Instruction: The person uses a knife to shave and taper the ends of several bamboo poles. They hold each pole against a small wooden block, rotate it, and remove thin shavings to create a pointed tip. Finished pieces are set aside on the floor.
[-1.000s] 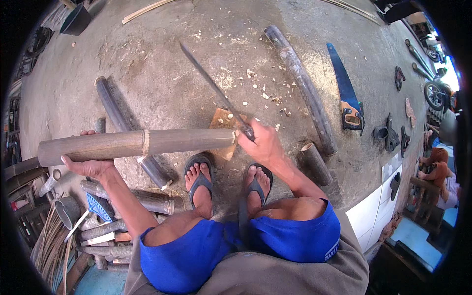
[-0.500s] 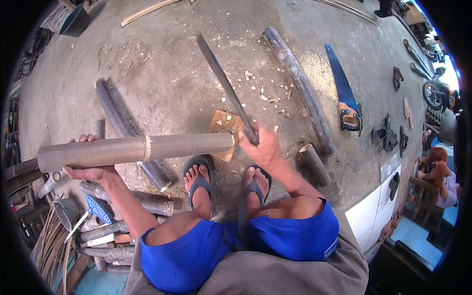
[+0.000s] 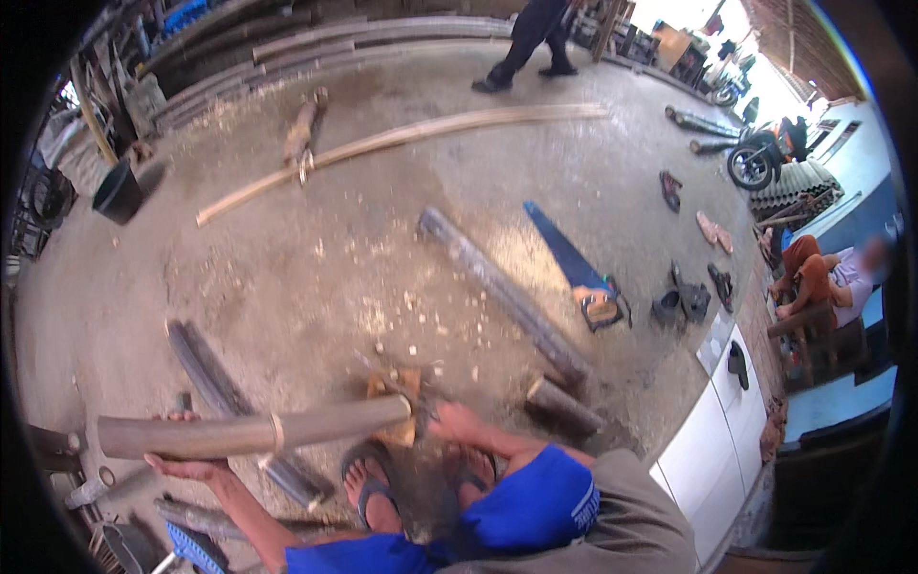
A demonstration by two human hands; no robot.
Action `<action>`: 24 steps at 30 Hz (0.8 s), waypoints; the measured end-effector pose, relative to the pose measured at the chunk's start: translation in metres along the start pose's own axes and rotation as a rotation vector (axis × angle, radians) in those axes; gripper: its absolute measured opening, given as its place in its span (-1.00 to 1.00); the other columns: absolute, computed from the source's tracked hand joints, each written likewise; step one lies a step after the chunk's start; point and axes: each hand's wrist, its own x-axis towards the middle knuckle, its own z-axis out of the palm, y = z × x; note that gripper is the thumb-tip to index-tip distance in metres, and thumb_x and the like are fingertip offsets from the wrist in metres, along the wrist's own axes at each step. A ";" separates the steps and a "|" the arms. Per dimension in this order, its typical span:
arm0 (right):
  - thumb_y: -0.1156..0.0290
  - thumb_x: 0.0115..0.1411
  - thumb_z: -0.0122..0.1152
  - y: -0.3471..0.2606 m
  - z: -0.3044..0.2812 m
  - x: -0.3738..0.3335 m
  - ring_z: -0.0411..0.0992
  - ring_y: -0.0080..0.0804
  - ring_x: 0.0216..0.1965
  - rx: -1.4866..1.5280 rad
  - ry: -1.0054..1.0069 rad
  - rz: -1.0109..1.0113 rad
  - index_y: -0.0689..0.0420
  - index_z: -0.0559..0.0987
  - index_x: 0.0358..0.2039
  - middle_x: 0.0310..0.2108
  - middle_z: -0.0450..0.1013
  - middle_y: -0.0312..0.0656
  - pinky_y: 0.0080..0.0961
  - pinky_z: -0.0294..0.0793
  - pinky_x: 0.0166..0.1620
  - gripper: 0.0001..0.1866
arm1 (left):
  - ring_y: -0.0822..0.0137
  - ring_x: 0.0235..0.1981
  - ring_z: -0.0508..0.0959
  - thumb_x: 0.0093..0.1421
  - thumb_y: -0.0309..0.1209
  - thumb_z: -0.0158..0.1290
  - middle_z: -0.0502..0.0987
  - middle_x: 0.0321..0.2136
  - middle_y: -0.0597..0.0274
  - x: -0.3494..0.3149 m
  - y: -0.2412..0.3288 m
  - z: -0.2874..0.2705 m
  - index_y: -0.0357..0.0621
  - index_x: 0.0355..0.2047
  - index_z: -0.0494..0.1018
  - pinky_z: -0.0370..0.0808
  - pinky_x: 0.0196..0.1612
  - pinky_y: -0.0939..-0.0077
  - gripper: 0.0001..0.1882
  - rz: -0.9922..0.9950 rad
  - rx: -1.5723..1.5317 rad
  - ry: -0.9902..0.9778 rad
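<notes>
My left hand (image 3: 196, 459) grips a thick brownish bamboo piece (image 3: 229, 435) near its left end, thumb below and fingertips showing over the top. The piece lies nearly level, with a pale ring around its middle. Its right end lies over a small wooden block (image 3: 394, 385) on the floor. Close to that end is my right hand (image 3: 457, 424), closed on the machete handle. Motion smears this hand, and the machete's blade shows only as a faint streak over the block.
A blue handsaw (image 3: 564, 256), a long bamboo pole (image 3: 502, 292) and a short bamboo piece (image 3: 564, 407) lie on the floor to the right. Farther off lie long bamboo strips (image 3: 402, 134). A person in dark trousers (image 3: 531, 43) stands at the back; another sits at right.
The view has tilted up, showing more of the far floor and a person's legs. My right hand has swung the machete down from its raised position. My left hand still holds the bamboo.
</notes>
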 end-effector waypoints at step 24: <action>0.16 0.22 0.22 -0.012 0.013 0.000 0.44 -0.47 -0.62 0.607 -0.159 0.037 0.09 0.57 -0.14 -0.60 0.46 -0.29 -0.41 0.49 -0.50 -0.69 | -0.16 0.32 0.27 0.18 0.13 0.21 0.25 0.32 -0.22 -0.101 -0.008 -0.188 -0.20 0.31 0.35 0.23 0.28 -0.18 -0.14 -0.126 1.836 1.015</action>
